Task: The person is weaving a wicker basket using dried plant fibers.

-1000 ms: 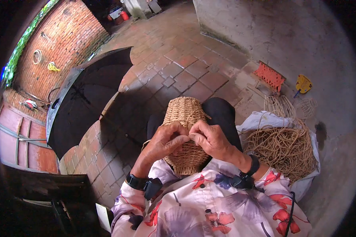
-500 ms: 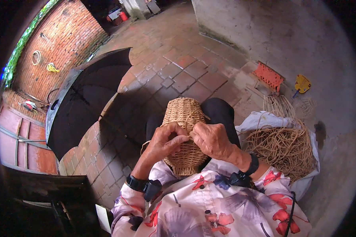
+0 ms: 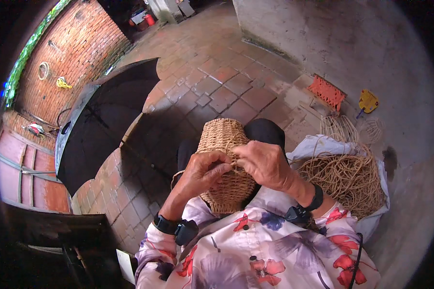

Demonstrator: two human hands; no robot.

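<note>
A woven natural-fibre basket [image 3: 220,133] rests in my lap, between my knees. My left hand [image 3: 200,176] lies against its left side, thumb and forefinger pinched at a thin cord [image 3: 234,163] on the weave. My right hand [image 3: 263,166] is on the basket's right side, fingers closed round the same cord, just above and right of the left thumb. The fingertips partly hide the cord and the spot where it meets the weave.
A white sack [image 3: 306,144] of tangled cord [image 3: 341,183] sits at my right. Pale cord bundles [image 3: 337,130], an orange perforated item [image 3: 327,91] and a yellow paddle-shaped item [image 3: 369,101] lie beyond. An open black umbrella [image 3: 101,125] stands left, before a brick wall [image 3: 77,43].
My right hand has shifted right and a little up, away from my left thumb, with its fingers at the cord. My left hand stays almost where it was.
</note>
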